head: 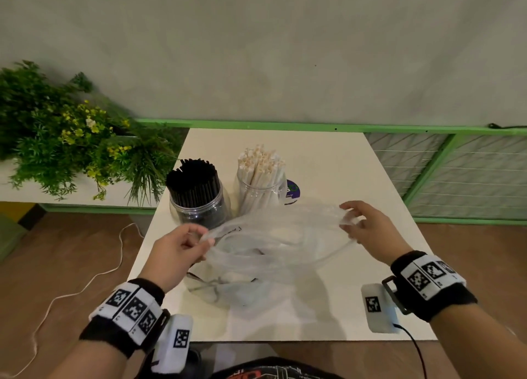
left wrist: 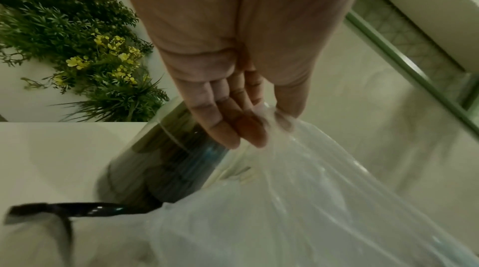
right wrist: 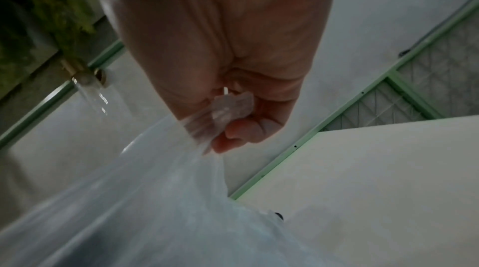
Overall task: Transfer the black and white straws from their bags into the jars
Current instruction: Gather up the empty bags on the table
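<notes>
Both wrists carry black bands with printed markers, and between them the clear plastic bag [head: 273,236] is stretched above the counter [head: 356,173]. It looks empty. Such thin film is very light, soft and slippery, so I judge it is best held at its bunched ends, as now. Left hand [head: 176,253] pinches one end with curled fingers; right hand [head: 368,227] grips the other crumpled end between thumb and fingers. A second bag [head: 228,287] lies flat under it. Behind them stand the jar of black straws [head: 196,190] and, just beside it, the jar of white straws [head: 261,179], both full. A plant [head: 71,133] stands left of the counter.
</notes>
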### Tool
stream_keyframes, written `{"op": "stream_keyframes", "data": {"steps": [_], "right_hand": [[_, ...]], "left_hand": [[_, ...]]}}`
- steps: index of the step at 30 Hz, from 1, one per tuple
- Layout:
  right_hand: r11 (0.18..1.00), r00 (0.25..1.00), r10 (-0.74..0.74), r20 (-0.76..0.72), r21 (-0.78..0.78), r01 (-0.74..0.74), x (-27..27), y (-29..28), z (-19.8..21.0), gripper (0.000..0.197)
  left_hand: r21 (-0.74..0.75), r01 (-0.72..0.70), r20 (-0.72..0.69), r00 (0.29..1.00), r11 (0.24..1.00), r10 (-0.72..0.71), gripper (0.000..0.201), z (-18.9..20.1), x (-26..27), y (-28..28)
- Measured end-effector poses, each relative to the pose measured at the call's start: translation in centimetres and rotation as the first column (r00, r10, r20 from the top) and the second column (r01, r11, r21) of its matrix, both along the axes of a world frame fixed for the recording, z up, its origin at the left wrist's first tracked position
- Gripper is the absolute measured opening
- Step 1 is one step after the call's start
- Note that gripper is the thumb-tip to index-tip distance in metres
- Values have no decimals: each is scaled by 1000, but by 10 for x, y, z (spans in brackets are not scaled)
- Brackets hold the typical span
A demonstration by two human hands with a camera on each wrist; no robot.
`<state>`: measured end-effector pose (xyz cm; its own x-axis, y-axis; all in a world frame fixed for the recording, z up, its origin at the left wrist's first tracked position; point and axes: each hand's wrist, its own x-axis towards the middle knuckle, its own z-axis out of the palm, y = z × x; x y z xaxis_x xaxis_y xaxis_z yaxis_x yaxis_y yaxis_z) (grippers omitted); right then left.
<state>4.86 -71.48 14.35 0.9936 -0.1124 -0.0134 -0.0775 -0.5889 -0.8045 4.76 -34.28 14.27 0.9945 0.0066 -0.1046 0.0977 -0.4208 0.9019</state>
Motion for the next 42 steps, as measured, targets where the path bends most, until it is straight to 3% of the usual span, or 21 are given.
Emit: {"op": "stream_keyframes", "data": {"steps": [3,7,10,12,15,19,20,22,24,25,30,31,35,39,42], "right_hand": [[1000,1000,21,12,19,-21,-1,-5,12,43],[964,973,106,207,-260,-50,-13,18,41,59],[847,871,372,321,-500,-177,-25,61,56,73],[731,806,511,299,-645,-225,-25,83,52,80],[687,780,553,293,-691,-227,-14,92,45,71],[788,719,514,468,-588,-182,0,71,50,27],[806,703,522,483,-548,-223,1,63,54,28],[842,680,519,518,-448,-302,3,49,61,28],[881,670,472,573,-340,-330,5,38,67,21],[897,671,443,595,-294,-331,6,34,70,19],[940,727,276,628,-17,-342,8,21,86,4],[951,757,209,619,50,-304,10,14,88,10],[908,807,-112,580,389,-153,20,-22,103,20],[888,805,-144,575,434,-152,21,-33,106,8],[888,807,-148,571,437,-146,23,-33,104,11]], "left_hand": [[-113,-15,34,999,994,19,17,15,-4,-19],[-199,-59,70,995,978,75,14,32,-8,-48],[-230,-62,77,994,971,81,13,38,-8,-76],[-255,-47,82,994,966,70,10,45,-9,-95],[-318,4,105,994,948,31,6,60,-15,-120],[-313,11,163,986,950,42,16,67,-22,-126],[-236,21,185,982,972,23,26,63,-23,-122],[59,91,194,976,994,-101,57,51,-26,-113],[298,172,138,966,939,-221,77,42,-31,-114],[318,184,123,965,930,-233,77,39,-34,-117],[206,40,210,974,978,-84,15,35,-33,-125],[200,6,210,976,980,-49,12,36,-31,-121],[244,-67,190,982,968,20,34,34,-29,-97],[213,-19,161,987,977,-16,31,32,-27,-91],[26,-10,162,987,1000,5,23,42,-30,-95]]}}
